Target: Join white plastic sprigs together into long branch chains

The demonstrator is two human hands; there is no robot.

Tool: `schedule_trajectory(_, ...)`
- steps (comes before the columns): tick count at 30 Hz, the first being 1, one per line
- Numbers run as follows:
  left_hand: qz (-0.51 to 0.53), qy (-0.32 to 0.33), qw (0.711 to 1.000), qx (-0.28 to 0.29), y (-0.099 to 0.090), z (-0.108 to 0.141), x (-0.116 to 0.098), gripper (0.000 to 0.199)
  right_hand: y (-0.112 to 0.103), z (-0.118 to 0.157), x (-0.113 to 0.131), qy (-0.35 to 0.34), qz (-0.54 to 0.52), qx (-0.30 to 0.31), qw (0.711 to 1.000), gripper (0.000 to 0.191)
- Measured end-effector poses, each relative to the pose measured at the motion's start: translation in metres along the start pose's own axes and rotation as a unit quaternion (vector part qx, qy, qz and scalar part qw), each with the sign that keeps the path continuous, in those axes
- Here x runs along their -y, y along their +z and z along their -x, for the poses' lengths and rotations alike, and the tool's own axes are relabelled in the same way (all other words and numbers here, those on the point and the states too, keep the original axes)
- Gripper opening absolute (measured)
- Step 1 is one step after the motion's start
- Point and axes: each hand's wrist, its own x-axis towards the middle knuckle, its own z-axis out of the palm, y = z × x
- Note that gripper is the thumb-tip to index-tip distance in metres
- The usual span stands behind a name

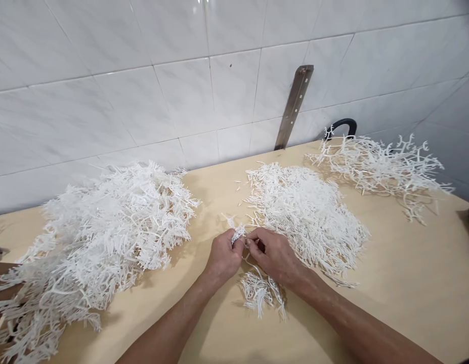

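Between thumb and fingers, my left hand (223, 255) pinches a white branched piece (239, 232) near the table's middle. Close on its right, my right hand (274, 253) has thumb and forefinger pinched together at the same piece; whatever lies between those tips is too small to make out. Below the hands hangs or lies a white branched cluster (259, 293), joined to a thin stem that runs up toward the fingers. A heap of short white sticks (310, 212) is just beyond my right hand. Left of my left hand spreads a large pile of bushy white pieces (124, 222).
Bare branching white stems (382, 164) lie at the back right, by a black curved handle (342, 123). A metal strip (295, 106) leans on the tiled wall (234, 76) behind the wooden table (409, 283). A dark object shows at the right edge.
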Motion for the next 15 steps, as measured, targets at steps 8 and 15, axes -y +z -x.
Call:
schedule_trajectory(8,0.128,0.018,0.992,0.005,0.001,0.004,0.003,0.033,-0.005,-0.007,-0.013,0.213,-0.207,0.022,0.955,0.028)
schedule_trajectory(15,0.197,0.015,0.980,-0.016,-0.004,0.006,-0.002,0.041,-0.022,-0.007,-0.008,0.117,-0.169,-0.076,0.976,0.026)
